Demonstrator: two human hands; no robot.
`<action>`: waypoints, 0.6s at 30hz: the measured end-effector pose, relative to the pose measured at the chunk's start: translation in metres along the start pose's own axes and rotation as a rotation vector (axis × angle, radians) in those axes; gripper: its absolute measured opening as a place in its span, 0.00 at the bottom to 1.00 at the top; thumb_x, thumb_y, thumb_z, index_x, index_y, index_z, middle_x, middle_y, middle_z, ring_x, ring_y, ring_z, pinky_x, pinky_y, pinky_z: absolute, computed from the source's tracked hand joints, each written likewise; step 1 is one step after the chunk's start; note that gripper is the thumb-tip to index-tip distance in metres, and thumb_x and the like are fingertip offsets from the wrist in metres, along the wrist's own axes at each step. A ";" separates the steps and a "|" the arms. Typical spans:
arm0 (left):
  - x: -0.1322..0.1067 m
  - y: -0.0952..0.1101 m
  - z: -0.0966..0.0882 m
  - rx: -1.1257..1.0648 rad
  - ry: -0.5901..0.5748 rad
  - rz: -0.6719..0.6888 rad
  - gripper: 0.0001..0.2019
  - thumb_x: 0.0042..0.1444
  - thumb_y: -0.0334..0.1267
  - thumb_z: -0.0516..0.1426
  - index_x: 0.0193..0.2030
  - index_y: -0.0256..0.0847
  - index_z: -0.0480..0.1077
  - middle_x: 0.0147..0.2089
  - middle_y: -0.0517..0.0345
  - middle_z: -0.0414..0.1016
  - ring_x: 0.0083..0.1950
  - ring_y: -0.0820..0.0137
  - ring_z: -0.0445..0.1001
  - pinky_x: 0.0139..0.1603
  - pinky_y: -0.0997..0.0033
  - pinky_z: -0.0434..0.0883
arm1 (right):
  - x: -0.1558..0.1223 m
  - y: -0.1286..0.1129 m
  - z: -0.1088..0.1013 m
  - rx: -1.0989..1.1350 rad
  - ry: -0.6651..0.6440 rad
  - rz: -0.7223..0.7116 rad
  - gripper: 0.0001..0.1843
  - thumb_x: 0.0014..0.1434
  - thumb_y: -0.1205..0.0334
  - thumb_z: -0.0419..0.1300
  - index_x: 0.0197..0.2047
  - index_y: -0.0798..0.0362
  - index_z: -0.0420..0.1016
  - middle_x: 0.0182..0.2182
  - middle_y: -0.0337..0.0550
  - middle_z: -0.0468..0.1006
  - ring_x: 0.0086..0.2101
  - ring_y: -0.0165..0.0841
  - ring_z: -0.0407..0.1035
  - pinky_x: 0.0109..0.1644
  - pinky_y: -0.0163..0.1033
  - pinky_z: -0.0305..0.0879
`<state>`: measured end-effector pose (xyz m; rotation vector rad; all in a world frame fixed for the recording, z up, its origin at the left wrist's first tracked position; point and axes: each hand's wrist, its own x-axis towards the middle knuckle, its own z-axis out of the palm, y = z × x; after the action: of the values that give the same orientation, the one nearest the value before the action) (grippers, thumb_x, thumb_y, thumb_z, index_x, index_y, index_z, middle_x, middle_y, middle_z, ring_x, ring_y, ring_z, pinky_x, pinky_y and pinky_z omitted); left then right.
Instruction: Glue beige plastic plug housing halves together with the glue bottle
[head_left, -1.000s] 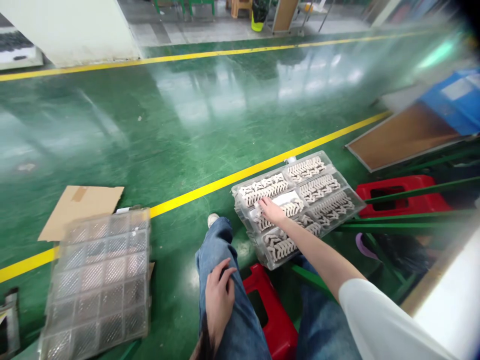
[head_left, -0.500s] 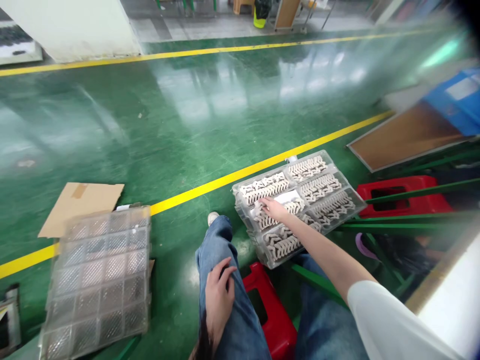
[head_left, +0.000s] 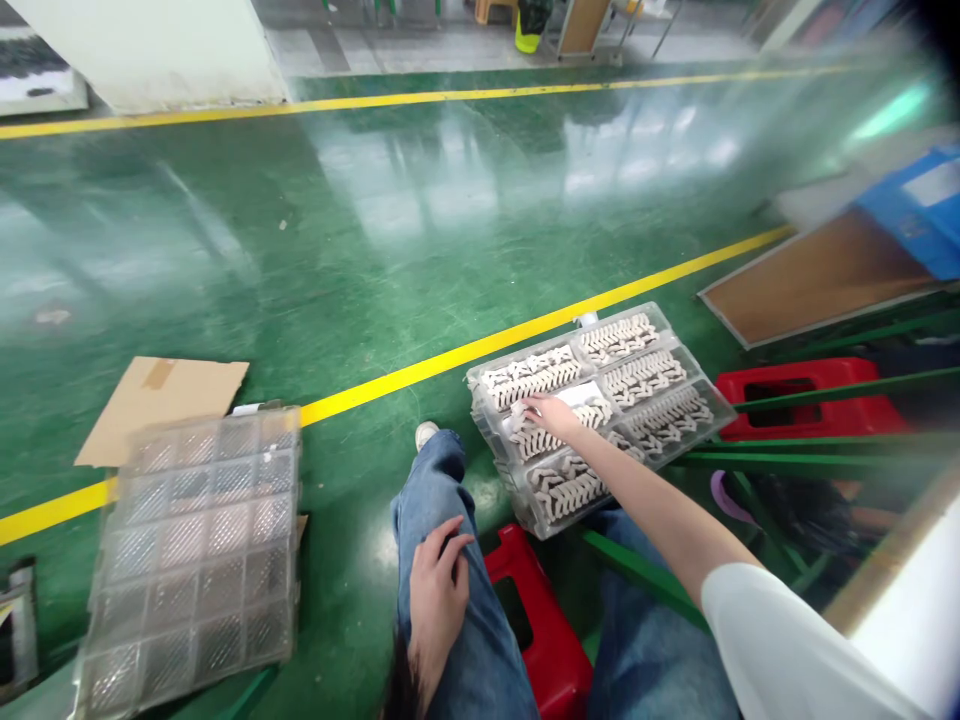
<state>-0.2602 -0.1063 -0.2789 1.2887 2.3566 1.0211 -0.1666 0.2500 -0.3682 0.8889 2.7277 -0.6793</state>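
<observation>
My right hand (head_left: 553, 416) reaches over a clear plastic tray (head_left: 484, 405) divided into several compartments. Its fingers are pinched together at the left end of a middle compartment, beside a whitish bit; what they grip is too small to make out. Rows of pale, bone-shaped pieces (head_left: 534, 384) fill the compartments. A white paper slip (head_left: 579, 393) lies in the compartment under my hand. On my jeans-covered left leg rests my left hand (head_left: 439, 588), fingers slightly spread and holding nothing.
At left, a clear divided tray (head_left: 199, 535) lies by a cardboard sheet (head_left: 161, 405). Red stools (head_left: 551, 640) and green metal bars (head_left: 825, 455) stand close by on the right. Beyond are a brown board (head_left: 817, 270), a blue bin (head_left: 919, 205) and a yellow floor line (head_left: 405, 378).
The view has shifted very slightly. My right hand keeps to nearly the same spot in the tray, and my left hand stays on my leg.
</observation>
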 end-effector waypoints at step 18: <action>0.000 0.000 0.000 -0.005 0.007 0.003 0.15 0.60 0.24 0.52 0.41 0.44 0.77 0.51 0.52 0.82 0.49 0.62 0.80 0.47 0.62 0.76 | -0.017 0.011 -0.015 -0.141 -0.094 -0.064 0.20 0.66 0.54 0.61 0.58 0.53 0.71 0.56 0.49 0.73 0.52 0.40 0.71 0.55 0.53 0.72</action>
<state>-0.2601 -0.1065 -0.2786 1.2896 2.3566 1.0332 -0.1466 0.2566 -0.3538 0.7226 2.6904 -0.5182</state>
